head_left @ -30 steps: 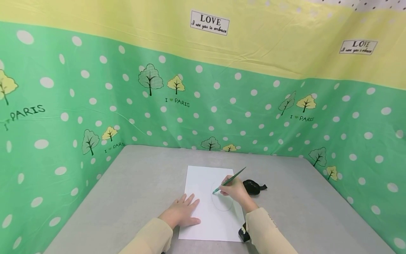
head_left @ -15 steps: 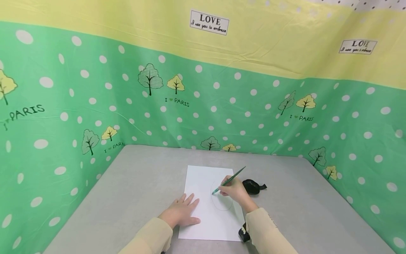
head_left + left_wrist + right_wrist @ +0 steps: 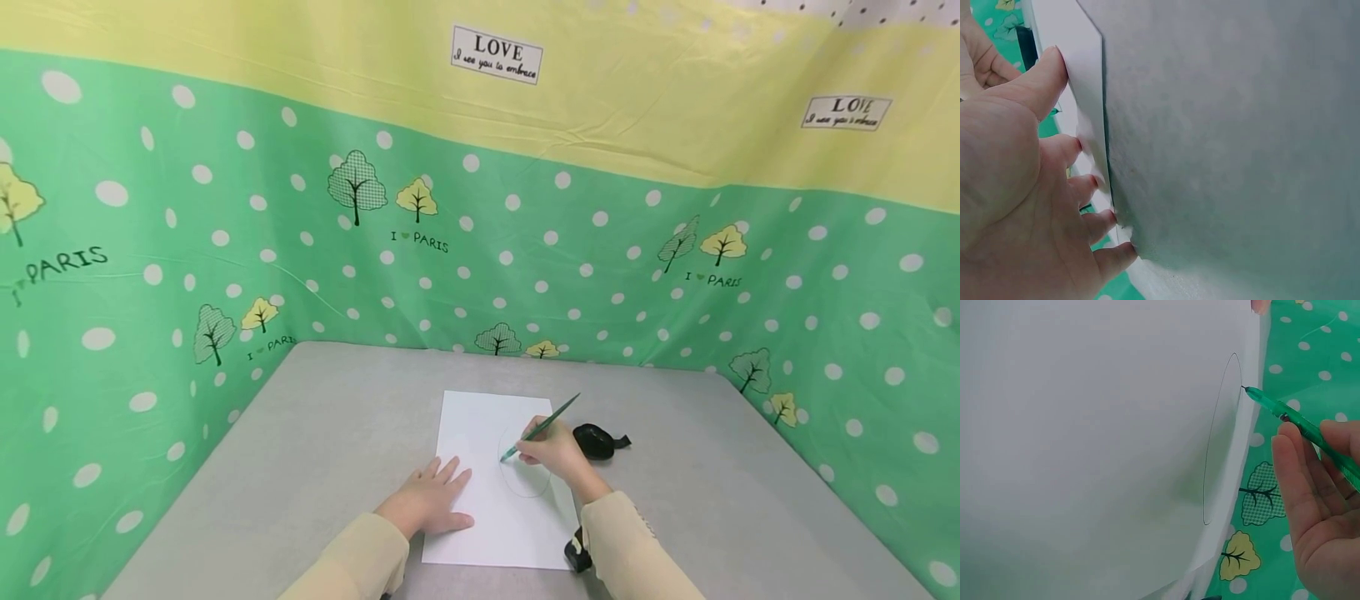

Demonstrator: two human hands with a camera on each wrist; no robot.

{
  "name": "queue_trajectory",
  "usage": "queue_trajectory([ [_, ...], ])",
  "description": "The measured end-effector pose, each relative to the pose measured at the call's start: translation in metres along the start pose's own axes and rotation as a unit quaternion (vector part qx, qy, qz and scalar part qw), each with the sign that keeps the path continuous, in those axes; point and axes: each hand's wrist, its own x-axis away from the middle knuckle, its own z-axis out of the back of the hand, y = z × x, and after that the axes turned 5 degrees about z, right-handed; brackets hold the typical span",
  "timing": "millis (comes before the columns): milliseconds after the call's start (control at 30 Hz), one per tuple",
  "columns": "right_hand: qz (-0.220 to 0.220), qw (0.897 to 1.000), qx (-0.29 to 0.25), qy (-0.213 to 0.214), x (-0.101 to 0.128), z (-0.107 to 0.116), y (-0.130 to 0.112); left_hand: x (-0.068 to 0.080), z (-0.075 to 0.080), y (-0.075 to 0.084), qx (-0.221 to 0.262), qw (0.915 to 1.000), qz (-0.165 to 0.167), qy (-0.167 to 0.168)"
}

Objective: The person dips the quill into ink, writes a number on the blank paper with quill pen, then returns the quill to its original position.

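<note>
A white sheet of paper point(image 3: 480, 433) lies on the grey table point(image 3: 337, 433), with a thin oval line point(image 3: 1213, 444) drawn on it. My right hand point(image 3: 551, 454) pinches a green pen point(image 3: 542, 428), whose tip point(image 3: 1244, 388) touches the paper at the oval's edge. My left hand point(image 3: 431, 498) lies flat with straight fingers point(image 3: 1066, 150) on the sheet's left edge point(image 3: 1094, 94), pressing it down.
A black object point(image 3: 597, 440) lies just right of the paper behind my right hand. Another small black object point(image 3: 576, 552) sits by the sheet's near right corner. Green dotted cloth walls point(image 3: 525, 250) enclose the table on three sides.
</note>
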Motion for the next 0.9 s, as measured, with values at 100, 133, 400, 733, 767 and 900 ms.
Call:
queue_trajectory([
  [100, -0.002, 1.0, -0.002, 0.001, 0.0, 0.0, 0.001, 0.0, 0.001, 0.001, -0.004, 1.0, -0.002, 0.002],
  [133, -0.004, 1.0, -0.004, 0.002, 0.0, 0.0, 0.0, 0.0, 0.001, 0.001, -0.005, 1.0, -0.002, 0.003],
  [400, 0.0, 1.0, -0.006, 0.009, 0.001, 0.001, 0.001, -0.002, 0.002, 0.001, -0.007, 1.0, -0.004, -0.001],
  [733, -0.009, 0.998, -0.042, 0.036, 0.001, 0.012, -0.012, 0.0, 0.003, 0.003, 0.002, 1.0, 0.002, -0.006],
  [767, -0.009, 0.998, -0.044, 0.041, 0.001, 0.014, -0.014, 0.001, 0.003, 0.003, 0.004, 1.0, 0.002, -0.005],
  [900, -0.011, 0.996, -0.061, 0.056, 0.0, 0.02, -0.02, 0.002, 0.004, 0.002, 0.009, 1.0, 0.002, -0.003],
])
